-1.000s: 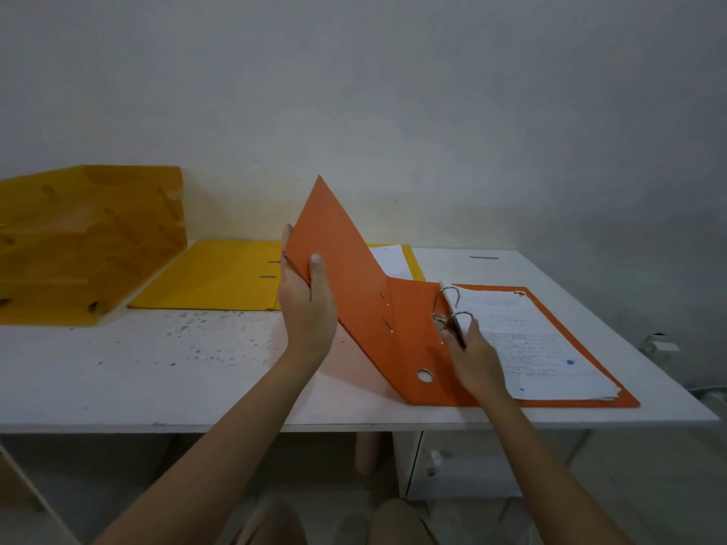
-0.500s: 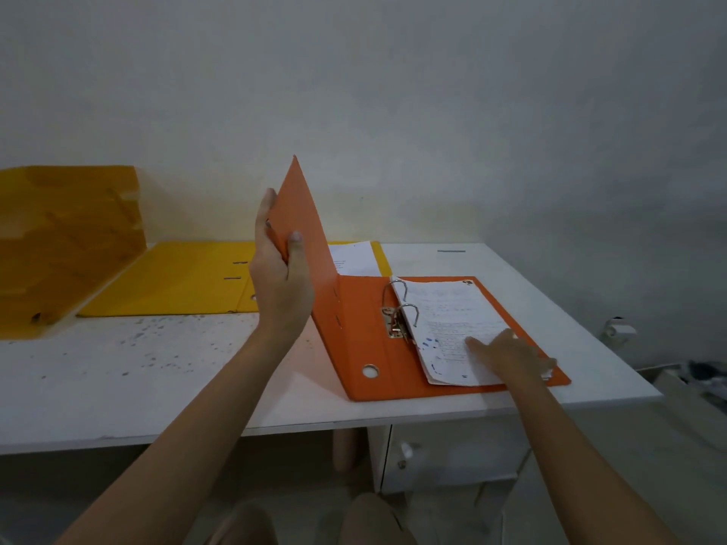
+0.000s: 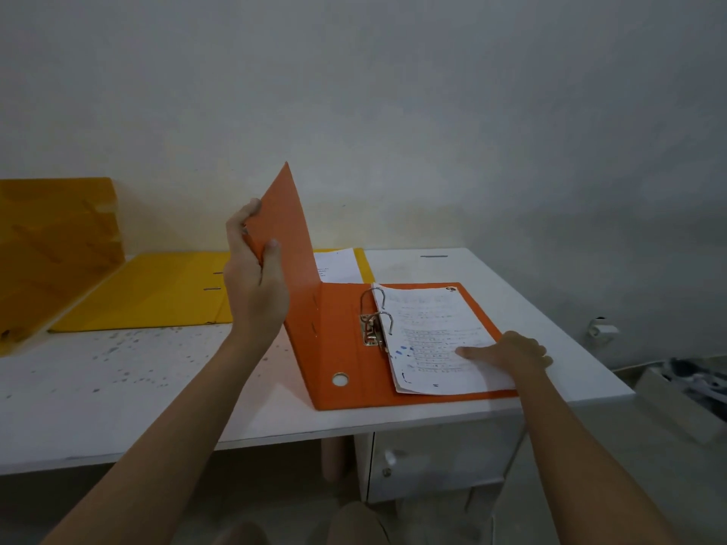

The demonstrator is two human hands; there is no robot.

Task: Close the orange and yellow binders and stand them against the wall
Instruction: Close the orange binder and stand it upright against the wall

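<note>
The orange binder [image 3: 338, 348] lies open on the white table [image 3: 118, 387], its front cover raised nearly upright. My left hand [image 3: 253, 277] grips that cover's outer edge. Metal rings [image 3: 375, 316] stand closed over a stack of written pages [image 3: 436, 340]. My right hand [image 3: 511, 354] rests flat on the pages, fingers spread. Behind and to the left, the yellow binder [image 3: 157, 293] lies open flat, with a white sheet [image 3: 334, 263] showing on its right half. The wall [image 3: 393, 131] rises right behind the table.
A yellow-orange stacked tray rack [image 3: 51, 245] stands at the table's far left against the wall. Dark specks mark the table top. A white drawer unit [image 3: 432, 458] sits under the table. Clutter in a box [image 3: 692, 387] lies on the floor at right.
My right hand left the ring mechanism and came down flat on the pages. My left hand has swung the orange cover up from a slant to nearly upright.
</note>
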